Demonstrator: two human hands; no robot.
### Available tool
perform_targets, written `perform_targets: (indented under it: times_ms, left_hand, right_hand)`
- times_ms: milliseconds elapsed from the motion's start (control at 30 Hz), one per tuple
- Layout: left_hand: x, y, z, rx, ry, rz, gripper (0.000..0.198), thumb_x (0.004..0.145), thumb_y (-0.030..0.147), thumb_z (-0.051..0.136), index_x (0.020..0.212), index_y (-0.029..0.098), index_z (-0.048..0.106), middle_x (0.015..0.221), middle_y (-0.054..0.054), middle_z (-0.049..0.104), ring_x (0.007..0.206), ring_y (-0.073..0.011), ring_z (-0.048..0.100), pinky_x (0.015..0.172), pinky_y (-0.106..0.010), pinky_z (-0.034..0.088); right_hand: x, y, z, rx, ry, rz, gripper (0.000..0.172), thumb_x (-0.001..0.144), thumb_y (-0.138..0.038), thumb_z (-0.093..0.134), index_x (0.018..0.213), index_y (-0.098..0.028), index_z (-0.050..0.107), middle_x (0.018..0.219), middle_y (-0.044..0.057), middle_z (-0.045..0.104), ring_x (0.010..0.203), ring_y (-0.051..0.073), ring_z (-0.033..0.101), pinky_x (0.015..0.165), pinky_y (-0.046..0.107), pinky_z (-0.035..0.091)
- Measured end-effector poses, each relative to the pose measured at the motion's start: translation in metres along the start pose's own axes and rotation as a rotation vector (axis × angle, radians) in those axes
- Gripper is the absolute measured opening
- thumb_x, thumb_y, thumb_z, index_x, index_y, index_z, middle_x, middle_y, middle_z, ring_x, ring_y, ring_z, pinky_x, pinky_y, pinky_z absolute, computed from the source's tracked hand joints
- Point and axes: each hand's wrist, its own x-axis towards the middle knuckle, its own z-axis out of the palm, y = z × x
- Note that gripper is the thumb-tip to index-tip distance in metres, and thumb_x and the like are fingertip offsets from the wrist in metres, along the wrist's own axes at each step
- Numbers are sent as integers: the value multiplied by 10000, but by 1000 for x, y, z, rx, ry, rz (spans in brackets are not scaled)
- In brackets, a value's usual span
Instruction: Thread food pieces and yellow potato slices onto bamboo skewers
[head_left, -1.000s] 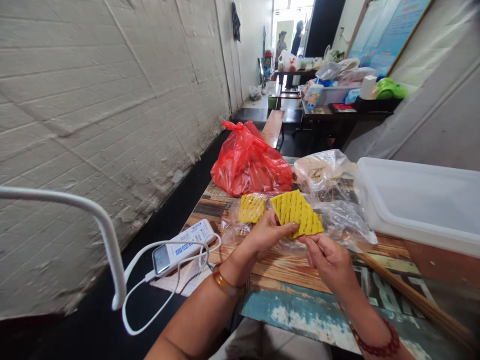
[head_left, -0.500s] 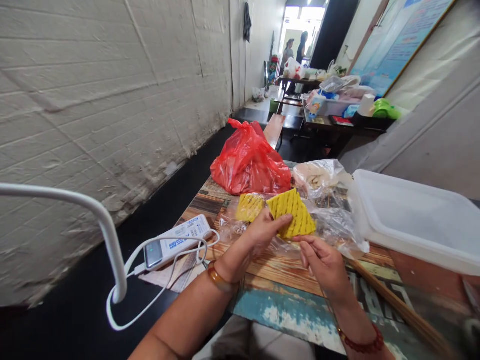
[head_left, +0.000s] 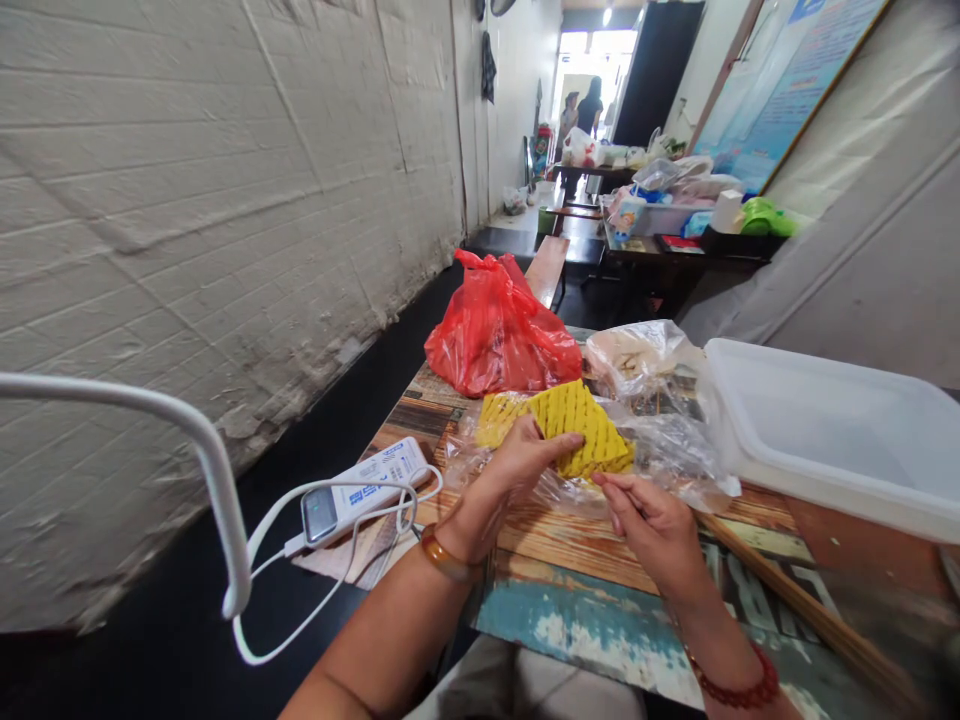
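Observation:
My left hand [head_left: 529, 455] holds a flat yellow scored slab [head_left: 581, 430], which looks like dried tofu, with the thumb across its face. Slanted rows of dark slits run over the slab. At its lower right corner, the fingers of my right hand [head_left: 649, 515] are pinched together; whatever thin thing may be between them is too small to make out. Another yellow scored piece [head_left: 495, 415] lies behind my left hand on a clear plastic bag [head_left: 465, 465].
A tied red plastic bag [head_left: 502, 330] stands at the table's far side. Beside it sits a clear bag with pale contents [head_left: 637, 355]. A white plastic tub [head_left: 832, 420] is right, thin wooden sticks [head_left: 810, 610] below it. A cabled power bank [head_left: 364, 490] lies left.
The view has shifted slightly. The slab in my left hand now overlaps the piece behind it, and my right fingertips stay pinched at its lower right corner.

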Motion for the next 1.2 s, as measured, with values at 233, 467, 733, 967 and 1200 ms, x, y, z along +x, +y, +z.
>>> perform_targets:
  times_ms: [233,467,733,967,1200]
  left_hand:
    - [-1,-1,3,22,-9,-17,431,615,326,795,976,116,686,934,-103,712,829,-216,668,751,-306,516]
    - [-2,-1,7,11,-20,0,414,621,303,796,974,119,682,959,-102,712,857,-221,668,776,-309,514]
    - [-4,-4,6,-6,-66,-24,401,656,254,775,1022,130,665,978,-95,707,874,-207,664,784,-291,510]
    - [-2,-3,7,-19,35,-75,439,608,320,802,980,124,675,949,-96,705,868,-212,656,750,-285,505]
    - [-2,-1,5,-2,29,-67,463,608,352,795,997,131,672,885,-79,701,741,-183,652,655,-269,496]
  right_hand:
    - [0,-1,0,-80,39,-26,287,894,-404,503,956,-196,691,516,-37,535,453,115,519,474,229,423]
    - [0,-6,-1,-115,39,-29,287,904,-398,493,937,-186,684,514,-42,526,458,114,514,486,230,412]
    - [3,-10,-2,-106,22,-30,296,904,-410,493,778,-190,644,494,-50,490,453,106,487,496,234,390]
    - [5,-10,-3,-61,-3,0,300,906,-421,483,800,-189,641,488,-55,480,447,104,474,473,225,370]
    - [4,-10,-4,-90,-21,-23,293,906,-407,482,806,-180,639,493,-56,485,445,99,473,483,222,368]
